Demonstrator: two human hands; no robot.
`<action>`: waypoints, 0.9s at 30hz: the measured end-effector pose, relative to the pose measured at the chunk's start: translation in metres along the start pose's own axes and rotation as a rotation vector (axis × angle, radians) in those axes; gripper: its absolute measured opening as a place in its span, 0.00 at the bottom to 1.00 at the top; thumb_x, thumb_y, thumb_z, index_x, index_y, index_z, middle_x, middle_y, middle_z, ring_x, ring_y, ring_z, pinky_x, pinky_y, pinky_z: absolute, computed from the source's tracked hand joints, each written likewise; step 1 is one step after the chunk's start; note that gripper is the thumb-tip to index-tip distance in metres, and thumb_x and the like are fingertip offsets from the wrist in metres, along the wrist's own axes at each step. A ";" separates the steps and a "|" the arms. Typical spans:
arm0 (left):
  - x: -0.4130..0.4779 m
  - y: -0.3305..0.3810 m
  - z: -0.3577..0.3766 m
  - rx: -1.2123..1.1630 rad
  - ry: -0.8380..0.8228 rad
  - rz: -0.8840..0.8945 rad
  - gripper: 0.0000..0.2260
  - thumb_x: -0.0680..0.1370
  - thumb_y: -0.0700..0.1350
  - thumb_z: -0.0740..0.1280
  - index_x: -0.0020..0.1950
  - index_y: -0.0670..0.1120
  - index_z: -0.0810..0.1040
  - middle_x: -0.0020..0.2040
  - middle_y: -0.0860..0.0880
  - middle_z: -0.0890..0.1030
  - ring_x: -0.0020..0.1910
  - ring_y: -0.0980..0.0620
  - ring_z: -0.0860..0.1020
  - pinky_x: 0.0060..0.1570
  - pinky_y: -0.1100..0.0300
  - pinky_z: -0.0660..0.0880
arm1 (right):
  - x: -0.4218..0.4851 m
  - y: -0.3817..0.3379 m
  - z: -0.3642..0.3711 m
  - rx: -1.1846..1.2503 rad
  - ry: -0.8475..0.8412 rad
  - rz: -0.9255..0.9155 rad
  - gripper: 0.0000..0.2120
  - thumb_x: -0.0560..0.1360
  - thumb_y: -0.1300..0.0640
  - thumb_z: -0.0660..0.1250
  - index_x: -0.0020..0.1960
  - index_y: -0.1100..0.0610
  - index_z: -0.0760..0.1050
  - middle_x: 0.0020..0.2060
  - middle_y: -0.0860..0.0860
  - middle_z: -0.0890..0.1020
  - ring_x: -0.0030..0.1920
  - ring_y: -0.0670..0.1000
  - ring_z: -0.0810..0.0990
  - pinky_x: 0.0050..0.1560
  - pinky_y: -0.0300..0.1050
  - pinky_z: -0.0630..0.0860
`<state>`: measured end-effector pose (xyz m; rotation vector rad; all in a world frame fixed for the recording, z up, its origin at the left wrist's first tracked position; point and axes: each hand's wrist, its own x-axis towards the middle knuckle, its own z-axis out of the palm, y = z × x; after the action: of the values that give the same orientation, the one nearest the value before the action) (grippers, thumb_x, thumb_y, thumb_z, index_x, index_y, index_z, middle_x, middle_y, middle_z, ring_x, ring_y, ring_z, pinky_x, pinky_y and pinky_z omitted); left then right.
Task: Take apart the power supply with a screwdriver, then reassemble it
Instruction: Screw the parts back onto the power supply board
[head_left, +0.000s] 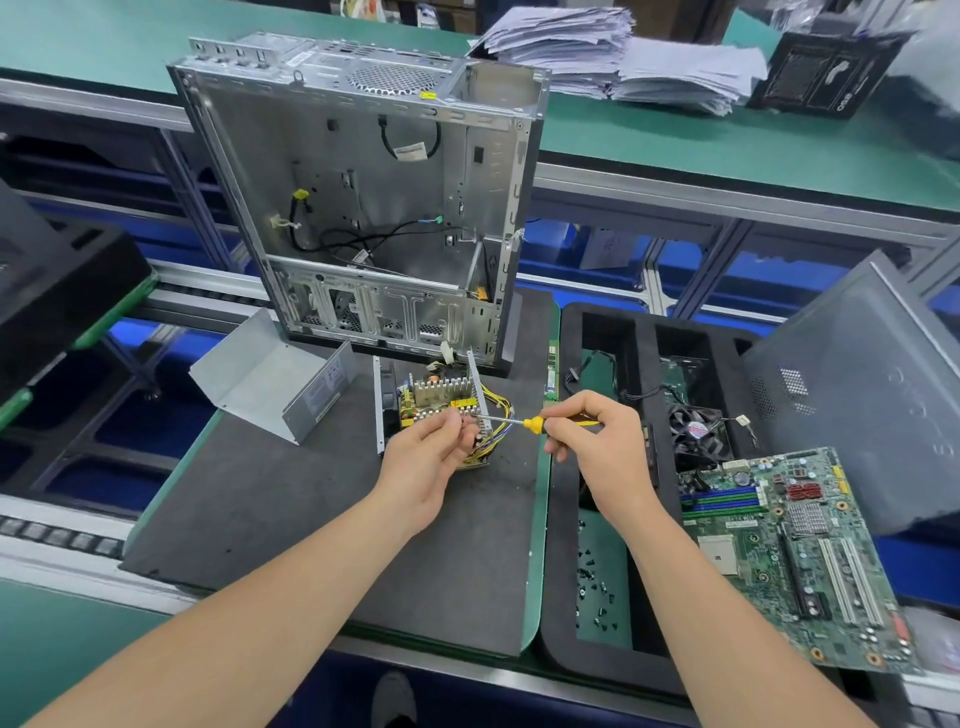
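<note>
Right hand is closed round the screwdriver handle; the shaft tip is pinched by the left hand. The opened power supply is found just beyond the left hand's fingertips.

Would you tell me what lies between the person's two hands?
In the head view, the screwdriver spans the gap, its shaft running from the right hand to the left hand, above the power supply wires.

A: Is the tip of the screwdriver seen?
B: No, it is covered by the fingers of the left hand. The near part of the power supply board is hidden too.
A: And the label on the cover?
B: It is too small to be read.
</note>
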<state>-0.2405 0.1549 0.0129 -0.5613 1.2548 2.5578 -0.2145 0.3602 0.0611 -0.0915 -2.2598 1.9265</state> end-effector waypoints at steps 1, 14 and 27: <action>0.000 0.000 -0.001 -0.011 -0.004 -0.008 0.07 0.82 0.35 0.68 0.58 0.35 0.81 0.48 0.43 0.85 0.45 0.52 0.85 0.47 0.63 0.82 | 0.001 0.001 0.000 -0.006 -0.004 0.000 0.10 0.73 0.68 0.70 0.42 0.55 0.85 0.34 0.57 0.84 0.35 0.64 0.82 0.36 0.51 0.79; 0.005 0.000 -0.009 0.116 -0.082 0.042 0.07 0.80 0.33 0.69 0.58 0.37 0.82 0.45 0.43 0.86 0.45 0.50 0.85 0.48 0.62 0.82 | 0.006 0.000 0.000 -0.113 -0.054 0.003 0.09 0.73 0.70 0.72 0.42 0.57 0.85 0.35 0.55 0.84 0.33 0.54 0.84 0.37 0.48 0.80; 0.010 0.000 -0.011 0.139 -0.114 0.024 0.06 0.81 0.33 0.68 0.56 0.36 0.83 0.43 0.43 0.85 0.43 0.50 0.85 0.47 0.62 0.82 | 0.015 -0.009 -0.006 -0.240 -0.154 -0.049 0.07 0.68 0.58 0.75 0.40 0.46 0.86 0.39 0.49 0.86 0.38 0.51 0.81 0.40 0.48 0.78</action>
<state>-0.2466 0.1464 0.0026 -0.3687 1.3937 2.4587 -0.2281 0.3673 0.0719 0.0848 -2.5594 1.6841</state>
